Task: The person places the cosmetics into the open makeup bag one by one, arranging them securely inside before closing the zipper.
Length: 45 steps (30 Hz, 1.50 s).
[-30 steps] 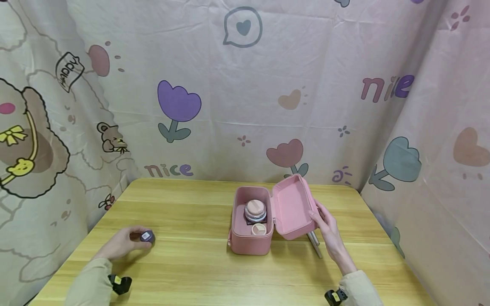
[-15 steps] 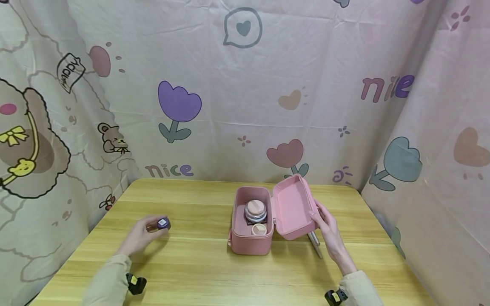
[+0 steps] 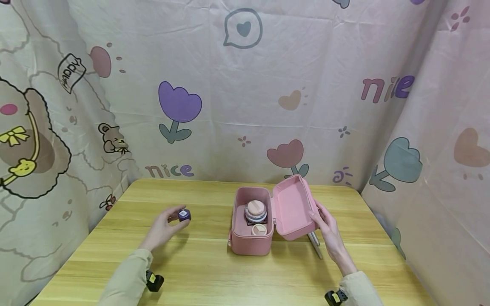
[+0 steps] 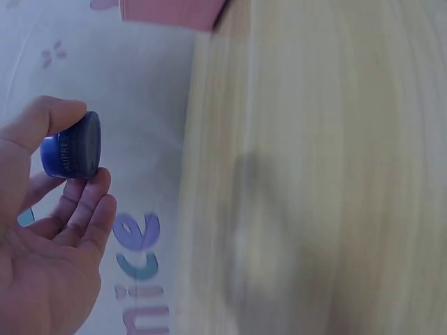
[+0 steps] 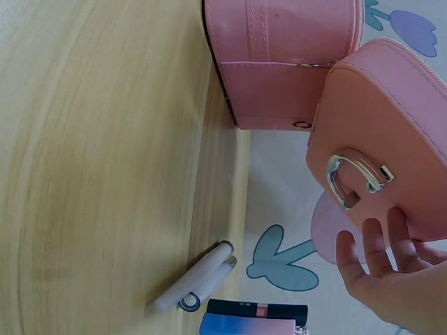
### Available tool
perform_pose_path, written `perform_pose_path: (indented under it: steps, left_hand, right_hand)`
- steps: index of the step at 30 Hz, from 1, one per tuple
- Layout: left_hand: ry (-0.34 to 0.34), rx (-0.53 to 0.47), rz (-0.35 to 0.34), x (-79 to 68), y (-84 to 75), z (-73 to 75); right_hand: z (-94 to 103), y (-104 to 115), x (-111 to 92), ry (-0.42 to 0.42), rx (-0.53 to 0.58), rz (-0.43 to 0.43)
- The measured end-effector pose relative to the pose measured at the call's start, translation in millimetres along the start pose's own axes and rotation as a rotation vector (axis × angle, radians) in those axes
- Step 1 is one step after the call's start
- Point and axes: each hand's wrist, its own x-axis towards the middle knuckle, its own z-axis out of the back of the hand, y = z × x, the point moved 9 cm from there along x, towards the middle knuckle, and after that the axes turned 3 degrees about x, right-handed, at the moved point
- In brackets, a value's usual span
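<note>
My left hand (image 3: 162, 230) pinches a small dark blue cream jar (image 3: 184, 215) between thumb and fingertips. In the left wrist view the jar (image 4: 78, 148) has pale lettering on its side and is held above the wooden table. A pink cosmetic case (image 3: 250, 246) stands to its right with its lid (image 3: 294, 208) swung out to the right. My right hand (image 3: 328, 227) grips the lid's outer edge, thumb at the rim and fingers behind. A round compact (image 3: 255, 208) and a small round pot (image 3: 259, 230) lie inside the case.
Two slim silver tubes (image 3: 315, 246) lie on the table (image 3: 199, 272), partly under the lid. The right wrist view also shows a blue-pink box (image 5: 248, 325) beside a dark tube (image 5: 258, 309). A printed curtain (image 3: 229, 106) hangs behind and at both sides.
My left hand has carried the cream jar right and farther back, nearer to the case. The right hand and the lid have stayed in place.
</note>
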Motion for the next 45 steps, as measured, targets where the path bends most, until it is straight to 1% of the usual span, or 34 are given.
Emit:
perform_pose_path:
  steps: [5, 10, 19, 25, 27, 31, 34, 40, 45]
  left_hand:
    - [-0.006, -0.041, 0.0, 5.4, -15.6, -8.7]
    - [-0.016, -0.089, -0.035, 9.8, -32.8, -16.4]
    - [0.007, -0.152, -0.063, 16.6, -57.3, -37.1]
    - [0.025, -0.203, -0.086, 20.1, -72.3, -45.4]
    - [0.033, -0.208, -0.089, 21.1, -76.8, -47.7]
    - [0.053, -0.223, -0.075, 23.3, -84.7, -52.4]
    - [0.062, -0.221, -0.088, 25.9, -91.3, -56.0]
    - [0.069, -0.2, -0.149, 31.8, -105.6, -65.9]
    - [0.088, -0.194, -0.2, 36.0, -117.9, -75.5]
  right_hand:
    - [-0.2, 0.2, 0.1, 0.001, 0.006, 0.001]
    - [0.0, 0.6, 0.0, -0.001, 0.008, 0.002]
    - [-0.3, 0.1, 0.0, 0.002, 0.002, 0.004]
    - [-0.2, 0.1, -0.1, -0.001, -0.002, 0.007]
    - [-0.2, 0.2, -0.2, -0.002, -0.002, 0.008]
    - [-0.1, 0.3, -0.4, -0.002, -0.003, 0.005]
    - [-0.1, 0.3, -0.4, -0.003, -0.006, 0.002]
    - [0.0, 0.0, -0.4, -0.004, -0.01, -0.001]
    - [-0.1, 0.0, -0.2, -0.004, -0.005, 0.0]
